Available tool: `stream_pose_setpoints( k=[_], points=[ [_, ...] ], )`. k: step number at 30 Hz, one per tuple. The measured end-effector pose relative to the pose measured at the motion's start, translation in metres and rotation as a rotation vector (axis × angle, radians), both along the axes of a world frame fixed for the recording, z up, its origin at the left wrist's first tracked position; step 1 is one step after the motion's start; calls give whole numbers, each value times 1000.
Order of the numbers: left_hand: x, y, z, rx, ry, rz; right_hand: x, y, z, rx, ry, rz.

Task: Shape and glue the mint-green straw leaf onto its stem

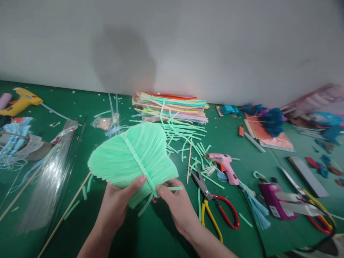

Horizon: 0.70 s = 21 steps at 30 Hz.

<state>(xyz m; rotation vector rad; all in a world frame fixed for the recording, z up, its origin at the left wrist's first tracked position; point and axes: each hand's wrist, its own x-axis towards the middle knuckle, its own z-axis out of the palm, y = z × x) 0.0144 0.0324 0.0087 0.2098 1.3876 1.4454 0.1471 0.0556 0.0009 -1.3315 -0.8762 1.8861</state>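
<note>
2 hands (pixel 115 200), fingers (pixel 137 183) pinching green fan (pixel 131 154)

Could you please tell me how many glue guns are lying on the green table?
2: a yellow plastic glue gun at the far left edge, and a pink plastic glue gun right of the hands, beside the red-and-yellow-handled scissors. Clutter may hide others.

I am holding both forearms up from the bottom edge, converging toward the middle. My left hand (pixel 116 204) is cupping from below with its palm turned away from me, thumb pressing flat on top (nail facing the camera). My right hand (pixel 179 206) is sitting just beside it, back of the hand up, thumb and fingers pinching closed at the tips.
</note>
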Motion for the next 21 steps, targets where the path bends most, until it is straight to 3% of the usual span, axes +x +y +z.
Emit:
stream_pose_setpoints(
  k=[9, 13, 21],
  points=[
    [-2, 0, 4, 22, -16, -65, 5, -4, 0, -60, 11, 102],
    [-2, -1, 0, 29, 32, -8, 4, -5, 4, -90, -32, 75],
    [-4, -3, -7, 25, 58, -37, 1, -3, 5, -75, -67, 45]
  ],
)
